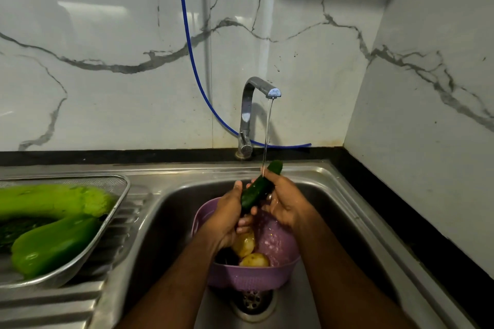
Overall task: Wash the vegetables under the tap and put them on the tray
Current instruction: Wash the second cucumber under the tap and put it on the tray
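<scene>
- The cucumber (260,185) is held in both hands over the sink (334,195), its long axis tilted from near-left to far-right, the far tip raised toward the tap (256,104).
- The left hand (227,216) is wrapped round the cucumber's near, lower end; the right hand (283,203) cups its middle from the right, fingers curled on it.
- A thin water stream (268,128) falls from the spout and lands on the cucumber just beside the right hand's fingers.
- The tray (117,195) (a metal mesh one, on the drainboard) lies well to the left of the hands, so the left hand is the nearer one for the carry; I judge the move would go leftward over the sink rim.
- The tray already holds 2 large green gourds (53,222) and something darker between them, so free room looks tight toward its right rim.
- Directly under the hands sits a purple colander (256,278) with 2 potatoes (247,251) and a dark vegetable not yet washed.
- A blue hose (192,56) hangs down the marble wall behind the tap.
</scene>
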Demonstrator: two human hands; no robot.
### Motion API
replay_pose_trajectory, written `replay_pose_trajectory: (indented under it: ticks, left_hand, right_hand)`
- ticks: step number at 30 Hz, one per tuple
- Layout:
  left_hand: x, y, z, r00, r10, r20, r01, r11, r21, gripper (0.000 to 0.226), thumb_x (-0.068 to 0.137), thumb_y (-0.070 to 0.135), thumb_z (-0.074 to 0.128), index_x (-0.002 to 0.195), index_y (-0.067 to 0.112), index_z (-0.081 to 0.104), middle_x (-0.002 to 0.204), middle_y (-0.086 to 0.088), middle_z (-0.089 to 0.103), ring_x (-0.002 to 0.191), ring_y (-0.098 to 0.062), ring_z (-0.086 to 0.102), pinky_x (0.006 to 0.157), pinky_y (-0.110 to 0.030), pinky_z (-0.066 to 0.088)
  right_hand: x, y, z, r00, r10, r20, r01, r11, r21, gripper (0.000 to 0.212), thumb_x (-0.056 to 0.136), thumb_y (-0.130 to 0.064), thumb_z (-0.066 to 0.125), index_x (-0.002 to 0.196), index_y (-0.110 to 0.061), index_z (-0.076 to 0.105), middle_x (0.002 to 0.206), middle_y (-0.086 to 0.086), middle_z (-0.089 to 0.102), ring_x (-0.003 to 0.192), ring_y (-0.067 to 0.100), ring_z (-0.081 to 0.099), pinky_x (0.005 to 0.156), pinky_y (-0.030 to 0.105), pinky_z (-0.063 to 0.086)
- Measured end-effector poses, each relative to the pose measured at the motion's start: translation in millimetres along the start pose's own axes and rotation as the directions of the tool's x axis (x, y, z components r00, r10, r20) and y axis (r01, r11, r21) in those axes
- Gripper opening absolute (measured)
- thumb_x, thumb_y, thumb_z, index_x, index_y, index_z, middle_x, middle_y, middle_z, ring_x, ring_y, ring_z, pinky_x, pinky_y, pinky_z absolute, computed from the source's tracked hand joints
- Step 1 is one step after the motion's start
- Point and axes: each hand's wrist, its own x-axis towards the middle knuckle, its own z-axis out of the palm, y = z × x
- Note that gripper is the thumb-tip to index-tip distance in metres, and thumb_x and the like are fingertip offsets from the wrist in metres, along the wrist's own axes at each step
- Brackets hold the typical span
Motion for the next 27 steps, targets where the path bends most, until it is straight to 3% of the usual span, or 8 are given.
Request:
replay_pose_trajectory:
  ticks: [3,6,11,14,17,23,27]
  left_hand:
    - [-4,4,3,0.998,-0.055,0.027,0.056,0.997,-0.046,0.064,0.101,0.061,0.029,0.084,0.007,0.057,0.057,-0.005,0.042,0.033,-0.009,0.025,0.034,-0.017,0.017]
    - [-3,1,7,0.998,-0.068,0.008,0.068,0.998,-0.003,0.066,0.097,0.066,0.032,0.079,0.009,0.059,0.061,-0.006,0.042,0.039,-0.012,0.027,0.04,-0.02,0.019]
    - [2,-5,10,0.997,0.043,-0.066,-0.042,0.999,0.016,0.039,0.105,0.038,0.041,0.12,0.008,0.061,0.072,-0.005,0.06,0.05,-0.012,0.046,0.047,-0.025,0.037]
    - [6,-8,6,0.975,0.197,-0.103,-0.193,0.98,0.051,0.027,0.103,0.01,0.048,0.125,0.001,0.062,0.072,-0.005,0.061,0.051,-0.011,0.049,0.046,-0.022,0.043]
    - [6,-8,8,0.949,0.288,-0.126,-0.275,0.955,0.114,0.026,0.097,-0.002,0.054,0.121,-0.001,0.066,0.072,-0.006,0.069,0.052,-0.01,0.058,0.048,-0.02,0.048]
    - [0,-5,6,0.941,0.321,-0.109,-0.311,0.945,0.099,0.023,0.094,0.003,0.061,0.116,0.005,0.068,0.087,-0.016,0.074,0.065,-0.013,0.07,0.055,-0.02,0.054]
    - [-1,-5,8,0.942,0.321,-0.102,-0.306,0.942,0.133,0.028,0.093,0.018,0.065,0.112,-0.002,0.069,0.082,-0.014,0.075,0.065,-0.015,0.07,0.055,-0.021,0.053]
  right_hand:
    - [1,-2,0,0.993,-0.045,0.113,0.037,0.997,0.071,0.036,0.095,-0.017,0.069,0.127,-0.008,0.055,0.105,0.018,0.071,0.1,0.034,0.072,0.089,0.052,0.06]
    - [2,-3,4,0.983,-0.133,0.127,0.105,0.972,0.208,0.022,0.097,-0.008,0.064,0.118,-0.009,0.056,0.094,0.014,0.066,0.086,0.028,0.068,0.096,0.051,0.057]
    - [10,-5,-1,0.969,-0.245,-0.043,0.248,0.933,0.262,0.045,0.096,-0.005,0.065,0.138,-0.013,0.051,0.089,0.008,0.065,0.082,0.022,0.066,0.097,0.048,0.056]
    - [14,-10,-6,0.953,-0.265,-0.144,0.299,0.895,0.332,0.046,0.098,-0.006,0.064,0.141,-0.013,0.049,0.09,0.007,0.064,0.084,0.022,0.065,0.102,0.049,0.054]
    - [19,-10,-9,0.946,-0.265,-0.184,0.316,0.876,0.365,0.046,0.098,-0.009,0.064,0.141,-0.01,0.048,0.089,0.007,0.064,0.084,0.022,0.067,0.107,0.056,0.049]
    - [18,-9,-9,0.962,-0.233,-0.14,0.27,0.882,0.387,0.023,0.1,-0.011,0.062,0.121,-0.01,0.054,0.085,0.007,0.061,0.08,0.021,0.065,0.1,0.051,0.054]
    - [17,-7,-9,0.981,-0.186,-0.061,0.195,0.901,0.387,0.012,0.098,-0.012,0.061,0.108,-0.009,0.054,0.083,0.008,0.059,0.077,0.02,0.063,0.087,0.042,0.056]
